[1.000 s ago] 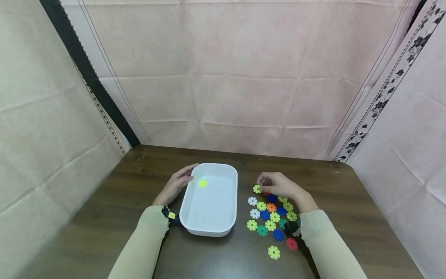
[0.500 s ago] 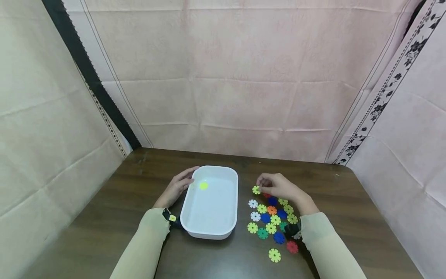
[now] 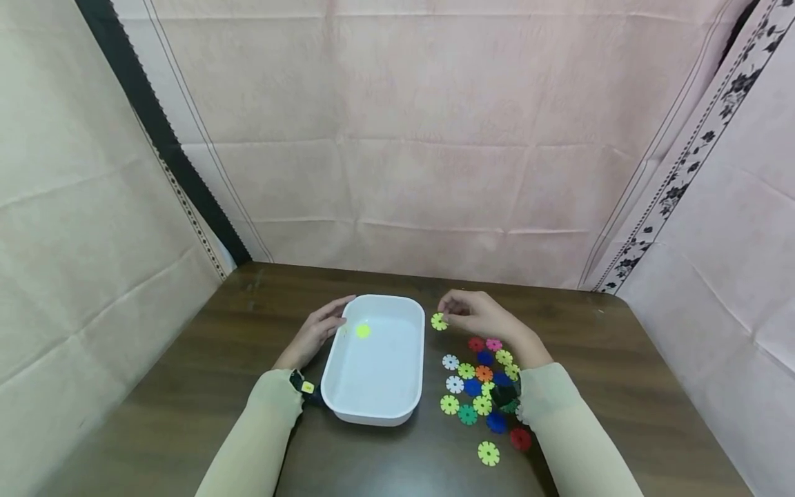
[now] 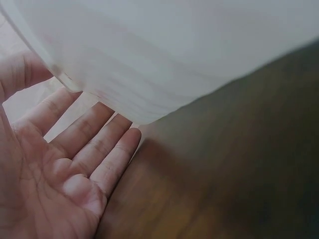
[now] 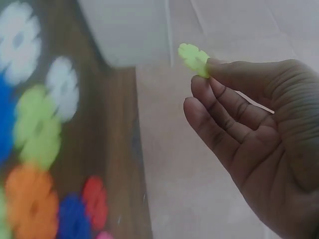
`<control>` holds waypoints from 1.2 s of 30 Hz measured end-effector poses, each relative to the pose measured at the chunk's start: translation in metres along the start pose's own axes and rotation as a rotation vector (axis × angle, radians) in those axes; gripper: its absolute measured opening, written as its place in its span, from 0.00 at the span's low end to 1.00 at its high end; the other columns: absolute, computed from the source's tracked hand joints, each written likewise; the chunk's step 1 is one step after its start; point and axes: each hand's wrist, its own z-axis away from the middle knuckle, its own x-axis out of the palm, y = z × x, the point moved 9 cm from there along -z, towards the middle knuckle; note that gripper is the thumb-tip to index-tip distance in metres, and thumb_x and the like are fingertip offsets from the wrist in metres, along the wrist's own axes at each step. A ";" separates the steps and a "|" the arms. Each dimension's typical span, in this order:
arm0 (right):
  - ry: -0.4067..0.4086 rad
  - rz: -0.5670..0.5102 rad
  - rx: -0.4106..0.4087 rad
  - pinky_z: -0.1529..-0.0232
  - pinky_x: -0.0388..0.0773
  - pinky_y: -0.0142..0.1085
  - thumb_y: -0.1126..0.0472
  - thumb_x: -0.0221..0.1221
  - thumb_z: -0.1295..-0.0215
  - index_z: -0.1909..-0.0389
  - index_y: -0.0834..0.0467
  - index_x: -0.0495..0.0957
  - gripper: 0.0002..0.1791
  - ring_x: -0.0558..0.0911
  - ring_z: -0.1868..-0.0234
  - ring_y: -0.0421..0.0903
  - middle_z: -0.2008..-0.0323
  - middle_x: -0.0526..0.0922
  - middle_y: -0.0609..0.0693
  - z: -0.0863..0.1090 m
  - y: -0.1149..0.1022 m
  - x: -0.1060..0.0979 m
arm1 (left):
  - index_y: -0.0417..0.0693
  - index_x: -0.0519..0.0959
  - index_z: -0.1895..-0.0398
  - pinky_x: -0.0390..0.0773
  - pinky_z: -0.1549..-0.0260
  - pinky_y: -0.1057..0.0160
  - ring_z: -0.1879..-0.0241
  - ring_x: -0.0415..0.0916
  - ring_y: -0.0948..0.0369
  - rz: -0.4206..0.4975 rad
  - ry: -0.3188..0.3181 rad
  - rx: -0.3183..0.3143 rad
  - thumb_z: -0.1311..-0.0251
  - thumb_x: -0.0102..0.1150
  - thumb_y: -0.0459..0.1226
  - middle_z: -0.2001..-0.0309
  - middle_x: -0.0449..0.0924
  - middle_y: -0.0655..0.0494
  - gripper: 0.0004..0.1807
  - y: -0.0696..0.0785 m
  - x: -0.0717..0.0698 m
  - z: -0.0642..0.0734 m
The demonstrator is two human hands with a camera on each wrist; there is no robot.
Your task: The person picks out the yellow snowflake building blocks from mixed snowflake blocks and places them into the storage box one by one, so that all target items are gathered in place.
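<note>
Between thumb and fingertips, my right hand (image 3: 478,319) pinches a yellow-green notched plastic disc (image 5: 193,59), held just off the right rim of a white tub (image 3: 375,366). A flat yellow-green round piece (image 3: 363,331) lies inside the tub. My left hand (image 3: 315,333) rests against the tub's upper left side, its fingers nearly straight. From the left wrist view, the palm of that hand (image 4: 55,169) is bare, and some fingertips are hidden by the tub wall.
Several flower-shaped discs lie loose right of the tub, including an orange disc (image 3: 484,373), a white disc (image 3: 455,384) and a pink disc (image 3: 493,344). The right wrist covers some. Pale cloth (image 3: 435,172) hangs behind the brown table (image 3: 621,386).
My right hand has lifted the yellow-green disc and moved left toward the tub, uncovering red and pink discs. The left hand stays at the tub.
</note>
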 end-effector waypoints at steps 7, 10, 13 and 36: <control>-0.053 -0.110 0.026 0.49 0.81 0.45 0.56 0.62 0.29 0.52 0.50 0.81 0.08 0.82 0.53 0.45 0.57 0.84 0.44 -0.042 -0.032 0.021 | 0.63 0.71 0.29 0.68 0.35 0.49 0.34 0.71 0.54 -0.018 0.028 -0.010 0.30 0.54 0.41 0.31 0.71 0.55 0.26 0.000 -0.001 0.001; -0.092 -0.172 0.018 0.50 0.81 0.50 0.58 0.62 0.29 0.53 0.52 0.81 0.07 0.84 0.55 0.51 0.58 0.84 0.47 -0.066 -0.042 0.040 | 0.63 0.70 0.29 0.67 0.34 0.48 0.34 0.70 0.55 -0.028 0.042 -0.016 0.30 0.53 0.40 0.31 0.70 0.56 0.26 -0.001 -0.002 0.001; -0.121 -0.214 0.021 0.49 0.81 0.53 0.59 0.62 0.29 0.54 0.53 0.82 0.07 0.84 0.55 0.55 0.59 0.84 0.47 -0.087 -0.046 0.058 | 0.63 0.70 0.29 0.66 0.34 0.47 0.34 0.70 0.55 -0.023 0.054 -0.021 0.31 0.53 0.41 0.31 0.70 0.56 0.27 0.000 -0.002 0.000; -0.252 0.081 0.176 0.62 0.81 0.34 0.65 0.65 0.34 0.60 0.55 0.86 0.05 0.82 0.64 0.47 0.67 0.84 0.45 -0.109 -0.032 0.099 | 0.65 0.71 0.30 0.64 0.33 0.43 0.34 0.69 0.54 -0.022 0.047 -0.045 0.31 0.51 0.40 0.31 0.70 0.57 0.26 0.000 -0.002 0.001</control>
